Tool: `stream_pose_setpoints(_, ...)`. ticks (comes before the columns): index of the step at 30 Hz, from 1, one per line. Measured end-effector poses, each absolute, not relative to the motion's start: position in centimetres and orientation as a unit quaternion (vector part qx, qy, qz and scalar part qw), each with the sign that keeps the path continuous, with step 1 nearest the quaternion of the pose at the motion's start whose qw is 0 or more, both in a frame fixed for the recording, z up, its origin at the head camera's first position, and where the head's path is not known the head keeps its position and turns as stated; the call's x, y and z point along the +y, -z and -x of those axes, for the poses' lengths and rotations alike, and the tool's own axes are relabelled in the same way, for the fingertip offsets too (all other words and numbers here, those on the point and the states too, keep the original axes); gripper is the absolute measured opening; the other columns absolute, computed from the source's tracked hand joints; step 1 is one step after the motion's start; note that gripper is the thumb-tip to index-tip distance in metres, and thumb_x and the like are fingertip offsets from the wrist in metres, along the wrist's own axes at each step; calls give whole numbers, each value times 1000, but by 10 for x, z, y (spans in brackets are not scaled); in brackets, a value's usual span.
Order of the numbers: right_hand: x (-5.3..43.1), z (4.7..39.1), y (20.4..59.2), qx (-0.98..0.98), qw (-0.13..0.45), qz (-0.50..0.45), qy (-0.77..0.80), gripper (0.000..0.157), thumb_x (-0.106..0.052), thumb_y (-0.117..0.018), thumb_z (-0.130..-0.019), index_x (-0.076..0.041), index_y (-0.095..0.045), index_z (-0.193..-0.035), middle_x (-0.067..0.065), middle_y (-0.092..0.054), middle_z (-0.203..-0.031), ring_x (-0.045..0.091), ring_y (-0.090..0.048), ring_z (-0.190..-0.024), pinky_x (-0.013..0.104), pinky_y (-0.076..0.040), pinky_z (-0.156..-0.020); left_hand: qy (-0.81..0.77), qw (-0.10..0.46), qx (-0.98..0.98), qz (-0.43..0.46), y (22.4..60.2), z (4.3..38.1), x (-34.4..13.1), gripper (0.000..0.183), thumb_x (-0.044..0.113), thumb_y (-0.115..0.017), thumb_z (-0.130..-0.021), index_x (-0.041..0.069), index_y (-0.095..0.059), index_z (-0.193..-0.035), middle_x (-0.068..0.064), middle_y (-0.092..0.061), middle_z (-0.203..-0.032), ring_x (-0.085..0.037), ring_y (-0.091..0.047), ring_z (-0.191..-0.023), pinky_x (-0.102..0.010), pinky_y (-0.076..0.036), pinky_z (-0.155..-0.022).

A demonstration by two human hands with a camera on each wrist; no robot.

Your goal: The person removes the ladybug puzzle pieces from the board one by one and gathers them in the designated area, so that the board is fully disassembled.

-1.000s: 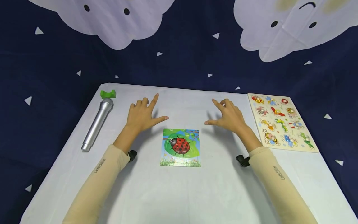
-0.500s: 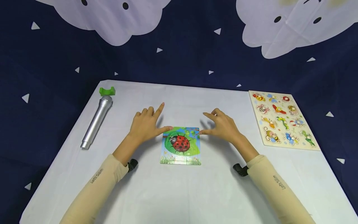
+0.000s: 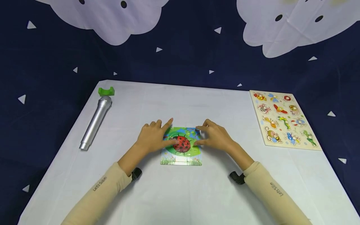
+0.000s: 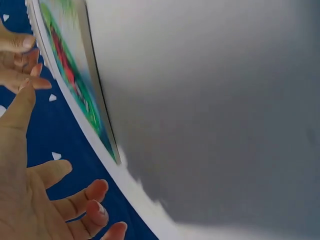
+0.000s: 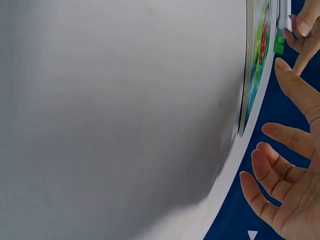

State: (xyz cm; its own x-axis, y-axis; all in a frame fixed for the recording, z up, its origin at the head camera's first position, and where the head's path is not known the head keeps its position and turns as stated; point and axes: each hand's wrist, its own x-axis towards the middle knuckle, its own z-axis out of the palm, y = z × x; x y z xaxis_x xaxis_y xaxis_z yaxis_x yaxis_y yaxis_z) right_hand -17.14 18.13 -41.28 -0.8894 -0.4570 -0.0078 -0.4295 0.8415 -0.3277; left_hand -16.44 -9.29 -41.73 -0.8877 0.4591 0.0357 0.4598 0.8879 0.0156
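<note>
A square ladybug jigsaw puzzle lies flat on the white table, between my hands. My left hand hovers over its left side, thumb stretched across the ladybug and index finger pointing away. From the other side my right hand reaches over the upper right corner, thumb and index finger spread. Both wrist views show the fingers loosely bent and apart, holding nothing. The puzzle appears edge-on in the left wrist view, with the left hand raised above the table.
A silver toy microphone lies at the left, beside a small green cradle-shaped block. A wooden peg board with insect pieces lies at the right. Dark blue cloth with white clouds hangs behind the table.
Both hands have come inward and nearer the body, from beyond the puzzle to over its sides. The puzzle has stayed in place on the table.
</note>
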Motion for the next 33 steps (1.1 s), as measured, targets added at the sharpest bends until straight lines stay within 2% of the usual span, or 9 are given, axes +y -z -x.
stream_pose_setpoints(4, 178, 169, 414, 955, 40, 246, 159, 69, -49, -86, -71, -11, -70, -126, 3, -57, -103, 15, -51, -82, 33, -47, -69, -9, -15, -969, 247, 423, 159, -87, 95, 84, -44, -82, 25, -36, -155, -16, -62, -114, -29, -62, -91, -40, -48, -66)
stream_pose_setpoints(10, 175, 167, 416, 954, 37, 258, 149, 70, -49, -86, -72, -10, -69, -127, 3, -54, -100, 14, -47, -78, 30, -43, -65, -15, -36, -968, 248, 429, 154, -82, 93, 85, -44, -82, 27, -38, -154, -16, -61, -118, -29, -62, -92, -39, -48, -67)
stream_pose_setpoints(22, 176, 165, 421, 953, 20, 274, 130, 70, -48, -86, -73, -5, -69, -126, 4, -54, -98, 13, -46, -77, 29, -44, -64, -11, -42, -970, 239, 429, 149, -69, 93, 85, -43, -82, 26, -41, -153, -18, -60, -124, -31, -63, -95, -43, -50, -73)
stream_pose_setpoints(33, 175, 166, 421, 951, 14, 279, 132, 70, -45, -87, -72, -2, -69, -124, 4, -53, -96, 13, -46, -75, 29, -43, -62, -40, -33, -974, 222, 430, 145, -55, 94, 87, -37, -82, 24, -44, -151, -19, -61, -126, -32, -66, -84, -42, -52, -73)
